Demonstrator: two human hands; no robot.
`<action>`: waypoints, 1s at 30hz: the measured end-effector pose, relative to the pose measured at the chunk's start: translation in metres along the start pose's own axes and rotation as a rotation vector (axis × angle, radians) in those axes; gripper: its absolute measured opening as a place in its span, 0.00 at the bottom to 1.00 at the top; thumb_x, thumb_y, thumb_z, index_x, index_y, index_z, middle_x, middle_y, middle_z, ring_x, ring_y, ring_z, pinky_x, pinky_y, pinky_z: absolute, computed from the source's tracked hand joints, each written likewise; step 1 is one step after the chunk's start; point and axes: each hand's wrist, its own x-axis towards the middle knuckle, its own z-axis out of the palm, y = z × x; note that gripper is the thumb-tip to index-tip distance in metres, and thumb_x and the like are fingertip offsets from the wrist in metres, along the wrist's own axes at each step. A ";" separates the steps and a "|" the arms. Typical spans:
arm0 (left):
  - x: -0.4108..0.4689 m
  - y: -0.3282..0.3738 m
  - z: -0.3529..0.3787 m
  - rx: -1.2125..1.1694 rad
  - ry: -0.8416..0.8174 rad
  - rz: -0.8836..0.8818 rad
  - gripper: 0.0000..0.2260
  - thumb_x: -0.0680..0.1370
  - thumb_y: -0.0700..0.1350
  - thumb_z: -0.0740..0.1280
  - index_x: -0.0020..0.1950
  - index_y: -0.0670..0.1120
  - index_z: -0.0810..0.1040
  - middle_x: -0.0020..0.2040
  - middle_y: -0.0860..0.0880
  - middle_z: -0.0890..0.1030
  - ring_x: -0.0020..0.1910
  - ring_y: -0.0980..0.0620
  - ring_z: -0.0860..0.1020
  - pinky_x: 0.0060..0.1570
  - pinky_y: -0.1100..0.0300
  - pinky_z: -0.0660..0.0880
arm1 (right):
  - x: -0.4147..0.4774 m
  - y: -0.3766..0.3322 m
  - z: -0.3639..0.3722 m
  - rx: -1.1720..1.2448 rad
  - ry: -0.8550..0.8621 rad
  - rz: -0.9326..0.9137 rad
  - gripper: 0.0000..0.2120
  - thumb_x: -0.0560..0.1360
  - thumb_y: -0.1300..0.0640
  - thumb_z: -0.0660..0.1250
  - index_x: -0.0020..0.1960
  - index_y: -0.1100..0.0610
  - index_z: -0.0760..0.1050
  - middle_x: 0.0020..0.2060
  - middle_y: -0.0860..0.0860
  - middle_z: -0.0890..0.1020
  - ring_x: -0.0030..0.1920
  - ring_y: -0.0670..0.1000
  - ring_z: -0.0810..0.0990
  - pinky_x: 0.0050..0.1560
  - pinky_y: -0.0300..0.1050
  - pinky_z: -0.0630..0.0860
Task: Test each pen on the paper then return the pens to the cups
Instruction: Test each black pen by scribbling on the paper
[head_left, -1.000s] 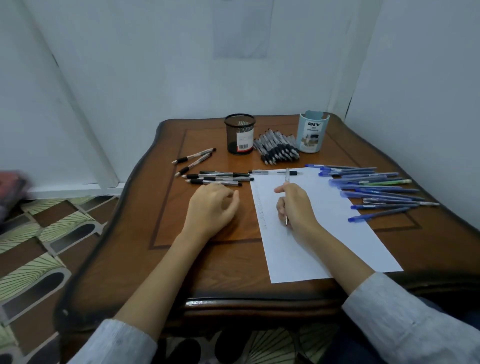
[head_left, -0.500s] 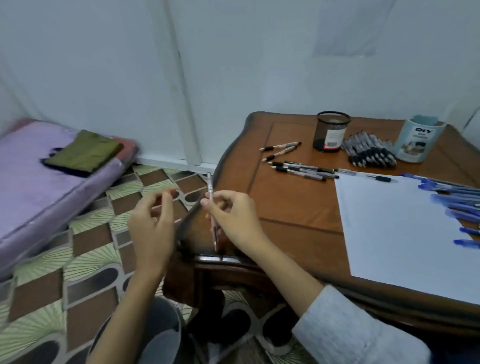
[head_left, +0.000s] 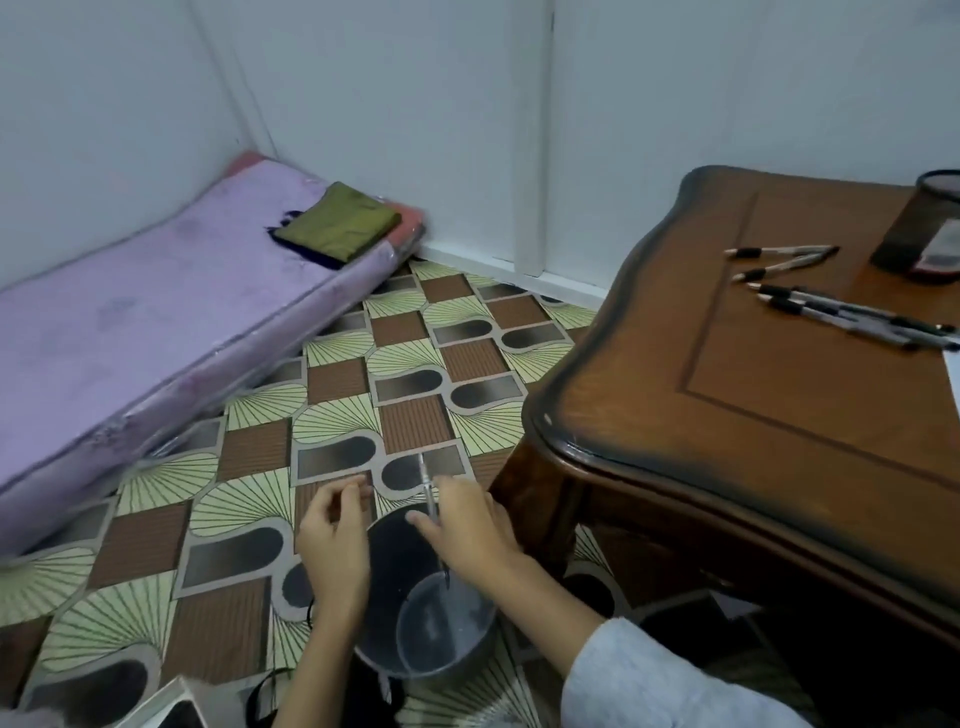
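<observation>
**Pen poised over a floor bin, well apart from the table.**

The table (head_left: 727, 415) fills the right of the frame, with the mesh cup (head_left: 924, 234) at its upper right edge and the other pens (head_left: 831, 312) lying near it. The dark bin (head_left: 397, 564) stands on the floor at lower centre. If the grip slackens, the pen likely drops in there instead of a cup, and a working pen could be binned by mistake. The left hand (head_left: 332, 545) hangs loosely curled, grasping nothing visible. The right hand (head_left: 467, 530) pinches the pen (head_left: 427, 488), which is slim, clear-barrelled and near upright, with its dark tip down in the bin's mouth.
</observation>
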 end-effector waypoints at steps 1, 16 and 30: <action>-0.001 -0.008 -0.002 0.039 -0.022 -0.025 0.08 0.80 0.41 0.60 0.49 0.44 0.80 0.46 0.48 0.82 0.49 0.50 0.79 0.47 0.61 0.72 | 0.000 0.003 0.005 -0.034 -0.037 0.045 0.14 0.78 0.49 0.64 0.58 0.57 0.72 0.52 0.54 0.79 0.53 0.56 0.80 0.51 0.53 0.78; 0.018 0.026 0.004 -0.008 -0.067 -0.056 0.08 0.79 0.43 0.61 0.48 0.46 0.80 0.44 0.47 0.83 0.47 0.49 0.80 0.53 0.51 0.75 | 0.005 -0.013 -0.039 0.187 0.066 -0.175 0.13 0.77 0.54 0.65 0.61 0.54 0.73 0.55 0.51 0.76 0.48 0.46 0.74 0.51 0.43 0.76; -0.006 0.151 0.120 -0.166 -0.353 0.186 0.09 0.77 0.37 0.61 0.47 0.43 0.80 0.42 0.48 0.83 0.44 0.54 0.80 0.44 0.61 0.75 | 0.010 0.039 -0.198 0.323 0.445 -0.044 0.08 0.76 0.63 0.64 0.52 0.56 0.80 0.35 0.44 0.76 0.34 0.40 0.73 0.37 0.27 0.69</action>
